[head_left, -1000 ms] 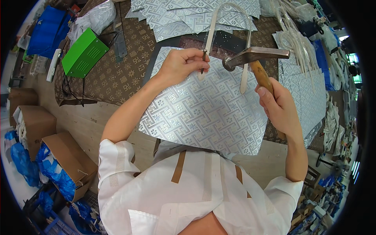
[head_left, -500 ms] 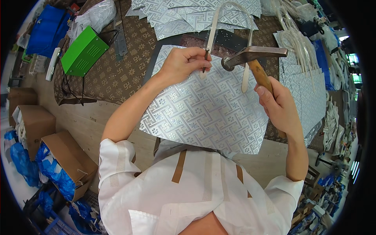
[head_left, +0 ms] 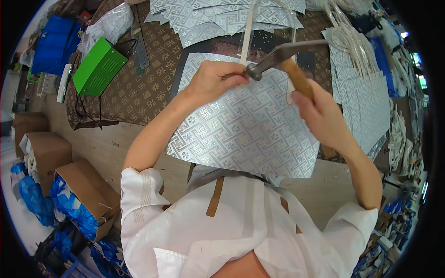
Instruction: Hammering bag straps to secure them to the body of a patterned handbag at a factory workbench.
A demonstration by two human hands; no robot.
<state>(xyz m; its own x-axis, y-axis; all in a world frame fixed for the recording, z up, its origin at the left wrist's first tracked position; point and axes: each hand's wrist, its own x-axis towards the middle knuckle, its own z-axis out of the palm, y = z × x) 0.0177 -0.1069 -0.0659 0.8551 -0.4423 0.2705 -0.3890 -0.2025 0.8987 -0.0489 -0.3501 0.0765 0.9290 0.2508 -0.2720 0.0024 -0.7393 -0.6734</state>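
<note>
My left hand [head_left: 211, 82] pinches a small dark metal punch over the top part of a silver-patterned sheet [head_left: 245, 134]. The fingers cover most of the punch. In my right hand [head_left: 322, 113] is a hammer [head_left: 299, 79] with a wooden handle and a dark metal head. Its round face is right by the left fingertips, at the punch; whether they touch I cannot tell. A cream strap [head_left: 247, 39] loops away from the sheet. One end runs down to the left fingers, while the other lies partly behind the hammer and right hand.
More patterned sheets [head_left: 218, 18] are spread at the back, with others [head_left: 364, 102] stacked at right under a bundle of pale straps [head_left: 350, 48]. A green box [head_left: 99, 67] with a cord, a metal ruler [head_left: 139, 51] and a plastic bag [head_left: 106, 28] are at left. Cartons [head_left: 88, 194] stand on the floor.
The hammer has swung left and its head has come to the punch in my left hand. The punch, upright earlier, is now mostly hidden. My right elbow has moved outward.
</note>
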